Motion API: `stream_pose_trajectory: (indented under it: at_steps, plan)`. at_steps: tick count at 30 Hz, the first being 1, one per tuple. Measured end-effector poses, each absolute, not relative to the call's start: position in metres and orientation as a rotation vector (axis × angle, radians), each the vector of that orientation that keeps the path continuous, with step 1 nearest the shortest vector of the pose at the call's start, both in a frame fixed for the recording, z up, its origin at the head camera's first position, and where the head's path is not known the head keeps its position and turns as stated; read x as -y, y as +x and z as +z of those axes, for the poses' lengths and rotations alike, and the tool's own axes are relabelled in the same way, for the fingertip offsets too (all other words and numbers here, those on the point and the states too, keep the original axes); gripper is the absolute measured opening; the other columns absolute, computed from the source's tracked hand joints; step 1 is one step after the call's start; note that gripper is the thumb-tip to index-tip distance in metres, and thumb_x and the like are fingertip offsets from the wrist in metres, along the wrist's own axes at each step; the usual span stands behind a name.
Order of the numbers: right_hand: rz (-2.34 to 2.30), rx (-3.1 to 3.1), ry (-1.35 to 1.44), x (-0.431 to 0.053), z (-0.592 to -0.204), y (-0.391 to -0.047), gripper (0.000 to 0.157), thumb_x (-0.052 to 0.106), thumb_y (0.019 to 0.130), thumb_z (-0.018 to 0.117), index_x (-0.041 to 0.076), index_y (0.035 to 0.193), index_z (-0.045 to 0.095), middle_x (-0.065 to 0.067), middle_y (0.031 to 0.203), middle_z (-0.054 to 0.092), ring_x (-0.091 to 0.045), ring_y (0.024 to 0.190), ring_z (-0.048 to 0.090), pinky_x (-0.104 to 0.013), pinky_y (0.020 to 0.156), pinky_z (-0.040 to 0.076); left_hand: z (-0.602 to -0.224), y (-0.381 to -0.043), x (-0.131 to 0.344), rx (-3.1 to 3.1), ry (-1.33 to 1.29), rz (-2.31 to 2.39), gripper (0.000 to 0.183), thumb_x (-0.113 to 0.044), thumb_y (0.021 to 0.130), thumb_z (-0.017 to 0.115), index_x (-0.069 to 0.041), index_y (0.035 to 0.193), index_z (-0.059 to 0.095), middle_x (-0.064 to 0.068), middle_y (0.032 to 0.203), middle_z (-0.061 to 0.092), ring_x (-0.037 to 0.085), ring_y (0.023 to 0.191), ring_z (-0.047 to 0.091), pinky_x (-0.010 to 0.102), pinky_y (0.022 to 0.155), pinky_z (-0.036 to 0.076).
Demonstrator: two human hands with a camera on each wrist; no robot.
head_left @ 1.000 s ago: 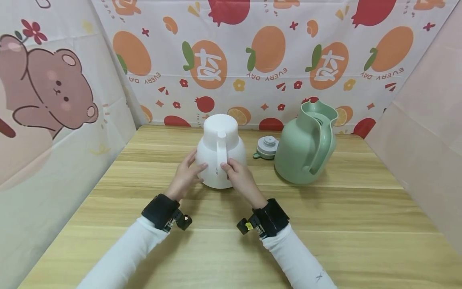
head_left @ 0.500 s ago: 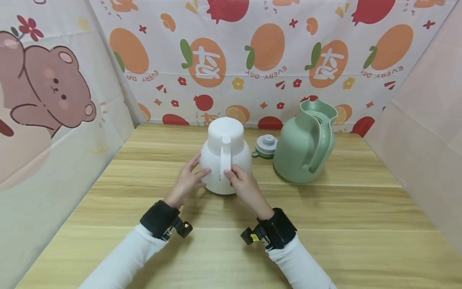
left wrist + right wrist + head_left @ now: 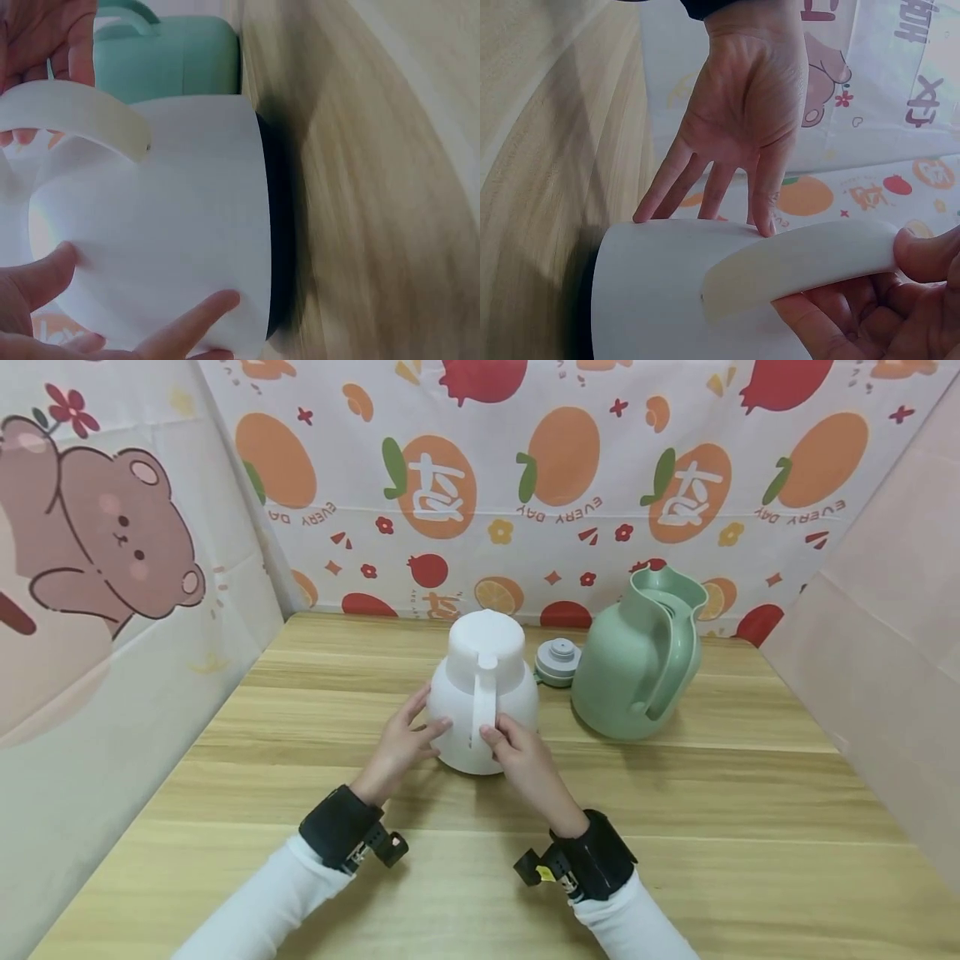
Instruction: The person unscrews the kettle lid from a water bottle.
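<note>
A white thermos jug [image 3: 459, 710] stands upright in front of me, its handle [image 3: 485, 702] turned toward me. My right hand [image 3: 528, 770] holds the lower part of that handle between thumb and fingers; the right wrist view shows fingers curled around the handle [image 3: 802, 262]. On the jug's left side rests my left hand [image 3: 397, 745], fingers spread and fairly straight. Its fingertips [image 3: 223, 301] press the smooth white body [image 3: 187, 210] in the left wrist view. The jug's far side and spout are hidden.
To the right stands a green thermos jug [image 3: 611, 681] with its mouth uncovered. A round grey stopper [image 3: 558, 664] lies between the two jugs on the wooden table [image 3: 450, 877]. A fruit-print cloth [image 3: 562, 552] hangs behind, with another cloth [image 3: 67, 668] on the left.
The white jug has moved right and nearer to me, with both hands following along on it. The green jug and the stopper have stayed in place.
</note>
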State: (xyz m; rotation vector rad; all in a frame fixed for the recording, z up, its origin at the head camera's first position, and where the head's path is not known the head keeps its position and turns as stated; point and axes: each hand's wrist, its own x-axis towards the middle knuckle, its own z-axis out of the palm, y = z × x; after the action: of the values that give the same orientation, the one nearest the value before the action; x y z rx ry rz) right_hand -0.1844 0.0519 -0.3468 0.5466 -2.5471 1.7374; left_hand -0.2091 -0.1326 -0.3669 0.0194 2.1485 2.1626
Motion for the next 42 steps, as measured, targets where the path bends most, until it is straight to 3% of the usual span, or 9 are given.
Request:
stream_pose_trajectory:
  at_steps: [23, 34, 38, 42]
  plan:
    - [1.834, 2.48, 0.487, -0.075, -0.35, -0.162, 0.02, 0.02, 0.095, 0.049, 0.001, 0.091, 0.055, -0.002, 0.069, 0.043, -0.017, 0.066, 0.042, -0.028, 0.059, 0.036, -0.368, -0.191, 0.106, -2.177, -0.012, 2.157, 0.069, -0.007, 0.088, 0.061, -0.014, 0.146, 0.024, 0.015, 0.149, 0.015, 0.042, 0.121, 0.037, 0.046, 0.086, 0.044]
    - [1.804, 2.489, 0.455, -0.078, -0.349, -0.158, 0.019, 0.019, 0.095, 0.05, 0.003, 0.085, 0.053, -0.001, 0.063, 0.041, -0.016, 0.06, 0.039, -0.026, 0.056, 0.033, -0.368, -0.187, 0.103, -2.199, -0.02, 2.14, 0.068, -0.008, 0.089, 0.061, -0.013, 0.146, 0.025, 0.014, 0.149, 0.016, 0.042, 0.123, 0.034, 0.047, 0.087, 0.043]
    - [1.774, 2.486, 0.452, -0.077, -0.349, -0.158, 0.02, 0.02, 0.095, 0.051, 0.003, 0.084, 0.053, -0.001, 0.064, 0.042, -0.016, 0.061, 0.04, -0.026, 0.056, 0.033, -0.369, -0.186, 0.103, -2.278, 0.002, 2.098, 0.067, -0.012, 0.088, 0.062, -0.013, 0.145, 0.026, 0.015, 0.148, 0.018, 0.044, 0.123, 0.032, 0.051, 0.089, 0.04]
    - [1.738, 2.481, 0.466, -0.077, -0.35, -0.157, 0.021, 0.02, 0.095, 0.051, 0.004, 0.083, 0.053, 0.0, 0.064, 0.042, -0.016, 0.06, 0.04, -0.026, 0.054, 0.033, -0.37, -0.188, 0.106, -2.454, 0.117, 2.012, 0.066, -0.012, 0.086, 0.064, -0.006, 0.143, 0.03, 0.019, 0.145, 0.025, 0.04, 0.127, 0.027, 0.052, 0.097, 0.03]
